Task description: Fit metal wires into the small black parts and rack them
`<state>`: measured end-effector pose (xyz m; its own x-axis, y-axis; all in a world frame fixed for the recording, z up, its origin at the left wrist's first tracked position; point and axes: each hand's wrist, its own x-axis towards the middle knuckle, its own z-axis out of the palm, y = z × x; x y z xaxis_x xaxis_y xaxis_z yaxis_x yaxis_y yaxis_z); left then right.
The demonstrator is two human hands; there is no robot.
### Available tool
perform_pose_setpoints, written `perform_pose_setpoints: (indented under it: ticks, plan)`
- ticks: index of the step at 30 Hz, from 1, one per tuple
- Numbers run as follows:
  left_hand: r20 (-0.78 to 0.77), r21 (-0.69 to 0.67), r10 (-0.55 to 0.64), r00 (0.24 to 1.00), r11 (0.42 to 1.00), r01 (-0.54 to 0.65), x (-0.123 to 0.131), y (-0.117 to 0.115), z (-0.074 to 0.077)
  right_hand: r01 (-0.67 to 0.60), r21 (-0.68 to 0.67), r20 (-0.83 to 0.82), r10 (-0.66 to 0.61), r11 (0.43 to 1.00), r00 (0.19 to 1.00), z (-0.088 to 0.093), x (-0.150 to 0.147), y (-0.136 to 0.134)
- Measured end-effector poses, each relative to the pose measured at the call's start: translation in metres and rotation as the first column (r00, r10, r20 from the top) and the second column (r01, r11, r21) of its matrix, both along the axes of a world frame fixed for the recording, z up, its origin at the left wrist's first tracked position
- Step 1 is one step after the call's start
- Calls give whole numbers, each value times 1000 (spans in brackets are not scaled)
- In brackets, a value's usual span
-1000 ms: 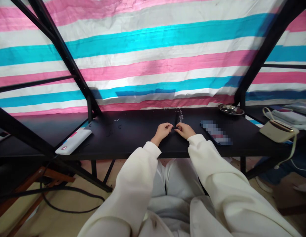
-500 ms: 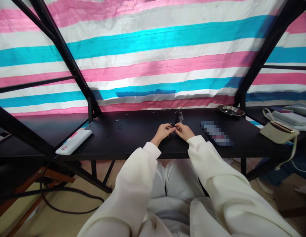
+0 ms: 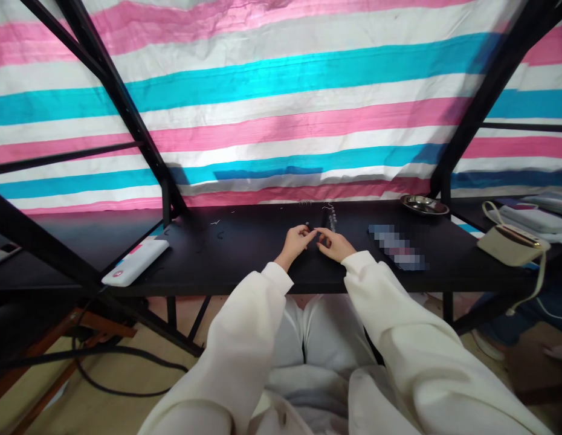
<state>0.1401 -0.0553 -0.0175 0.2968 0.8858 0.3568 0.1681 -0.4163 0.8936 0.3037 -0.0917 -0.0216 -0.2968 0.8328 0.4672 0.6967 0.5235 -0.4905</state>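
Observation:
Close together over the black table, my two hands meet near its middle. My left hand is closed in a pinch on a small dark piece, too small to name. My right hand has its fingers curled, with the index fingertip by the left fingers and the dark piece; whether it holds anything is hidden. Just beyond the right hand lies a strand of clear beads beside a dark narrow strip.
A shiny metal dish stands at the back right, and a pixelated flat object lies nearer. On the left is a white box. A beige bag is at far right. Black frame posts flank the table; thread scraps lie about.
My hands have parted slightly at the fingertips. The right fingers have curled more and drawn back a little, while the dark piece stays at the left fingers.

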Motion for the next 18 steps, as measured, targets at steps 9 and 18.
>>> perform_pose_setpoints:
  ticks: [9, 18]
  plan:
    - [-414, 164, 465, 783, 884, -438, -113, 53, 25, 56, 1, 34, -56, 998, 998, -2, 2, 3]
    - [-659, 57, 526, 538, 748, -661, -203, 70, 28, 59, -26, 7, -59, 998, 998, -1, 1, 2]
